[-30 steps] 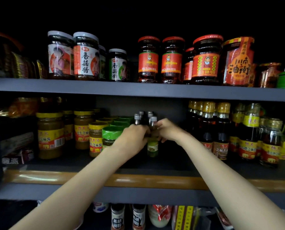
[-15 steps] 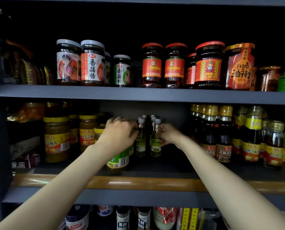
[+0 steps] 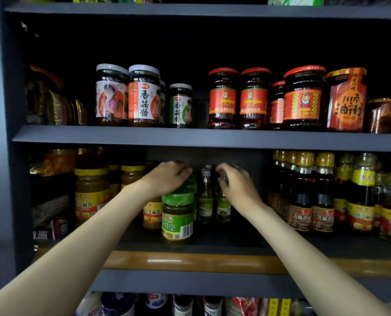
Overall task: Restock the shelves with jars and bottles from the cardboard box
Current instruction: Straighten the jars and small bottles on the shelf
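On the middle shelf (image 3: 190,247) a small bottle (image 3: 223,207) is gripped at its neck by the right hand (image 3: 235,185); green-lidded jars (image 3: 178,215) are touched, perhaps held, by the left hand (image 3: 167,179). Much is stocked; the box is unseen

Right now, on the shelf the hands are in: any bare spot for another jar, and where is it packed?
Bare board shows along the front of the middle shelf, between the green-lid jar and the dark sesame-oil bottles, below the right hand. Left of the left hand, yellow-lid jars stand packed; the right end is crowded with bottles.
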The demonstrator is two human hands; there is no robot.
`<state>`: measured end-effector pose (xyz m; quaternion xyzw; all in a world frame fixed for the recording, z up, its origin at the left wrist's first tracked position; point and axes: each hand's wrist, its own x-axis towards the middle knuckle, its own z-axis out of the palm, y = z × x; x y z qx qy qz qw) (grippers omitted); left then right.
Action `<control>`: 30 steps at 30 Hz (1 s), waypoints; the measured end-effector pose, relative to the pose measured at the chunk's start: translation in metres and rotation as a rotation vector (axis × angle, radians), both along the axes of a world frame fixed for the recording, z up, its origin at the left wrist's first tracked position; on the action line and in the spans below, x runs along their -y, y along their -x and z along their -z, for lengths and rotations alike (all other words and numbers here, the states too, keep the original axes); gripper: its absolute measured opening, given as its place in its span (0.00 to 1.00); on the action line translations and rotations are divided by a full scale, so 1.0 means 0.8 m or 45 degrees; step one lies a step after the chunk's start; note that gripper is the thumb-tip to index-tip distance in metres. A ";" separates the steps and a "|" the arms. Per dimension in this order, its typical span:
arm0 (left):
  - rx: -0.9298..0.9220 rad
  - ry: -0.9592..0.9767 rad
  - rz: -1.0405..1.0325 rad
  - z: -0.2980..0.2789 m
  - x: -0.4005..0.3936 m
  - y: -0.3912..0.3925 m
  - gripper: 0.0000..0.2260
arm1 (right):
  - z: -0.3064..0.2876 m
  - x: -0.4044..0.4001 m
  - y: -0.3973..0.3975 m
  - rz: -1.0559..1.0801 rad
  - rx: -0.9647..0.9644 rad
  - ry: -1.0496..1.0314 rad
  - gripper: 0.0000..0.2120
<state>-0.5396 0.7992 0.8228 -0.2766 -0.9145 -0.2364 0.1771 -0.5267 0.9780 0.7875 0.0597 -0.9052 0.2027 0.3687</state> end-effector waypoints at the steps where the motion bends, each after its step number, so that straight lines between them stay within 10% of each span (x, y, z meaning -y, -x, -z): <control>1: 0.027 0.025 0.015 -0.005 -0.001 0.005 0.16 | 0.002 0.006 0.003 -0.071 0.013 -0.034 0.16; 30: -0.072 0.532 0.039 -0.015 -0.058 0.094 0.20 | -0.018 -0.028 0.006 0.042 0.084 0.235 0.04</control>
